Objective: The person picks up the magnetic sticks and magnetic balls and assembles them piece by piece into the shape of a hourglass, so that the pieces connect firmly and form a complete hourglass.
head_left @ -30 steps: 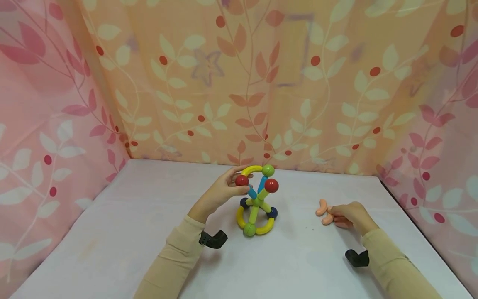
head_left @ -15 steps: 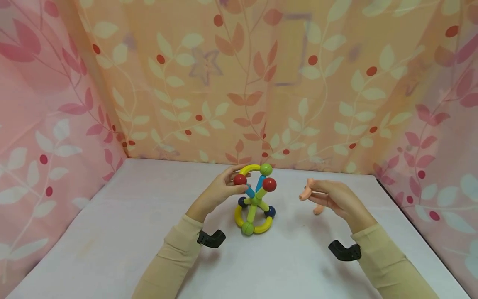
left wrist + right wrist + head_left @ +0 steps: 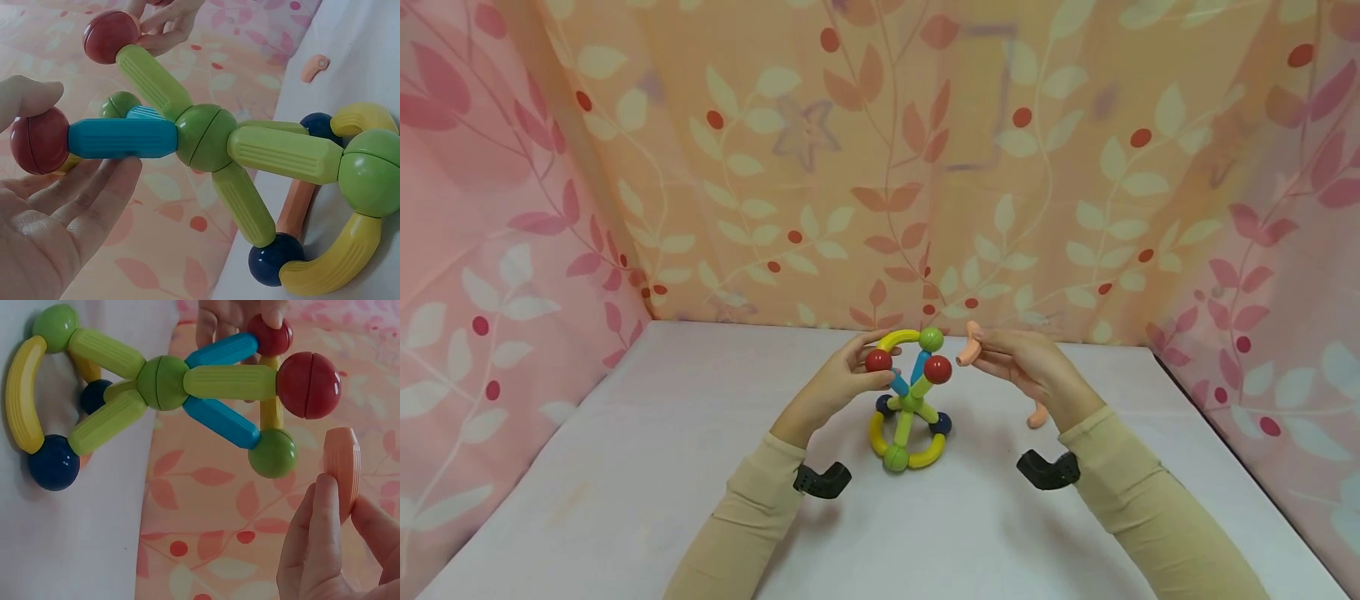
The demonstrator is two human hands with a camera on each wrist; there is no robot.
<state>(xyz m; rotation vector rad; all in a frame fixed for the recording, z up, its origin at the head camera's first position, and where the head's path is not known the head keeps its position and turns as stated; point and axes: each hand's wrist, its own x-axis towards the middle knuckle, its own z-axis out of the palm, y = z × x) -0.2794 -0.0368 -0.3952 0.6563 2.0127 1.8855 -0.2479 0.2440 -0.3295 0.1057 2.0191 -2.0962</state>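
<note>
A magnetic stick-and-ball model (image 3: 911, 402) stands on the table, built of green, blue and yellow sticks with green, red and dark blue balls. My left hand (image 3: 835, 379) holds its upper left part, thumb on a red ball (image 3: 39, 141) and fingers beneath the blue stick (image 3: 122, 138). My right hand (image 3: 1033, 362) pinches a curved peach stick (image 3: 341, 464) between thumb and fingers. That stick is raised just right of the upper green ball (image 3: 272, 453), with a small gap between them.
Another curved peach stick (image 3: 1037, 415) lies on the white table (image 3: 985, 525) below my right hand. At the model's base an orange stick (image 3: 296, 209) shows in the left wrist view. Floral cloth walls (image 3: 760, 208) enclose the back and sides.
My right hand has picked a curved peach stick up off the table and carried it left, up beside the model's top. My left hand keeps its hold on the model.
</note>
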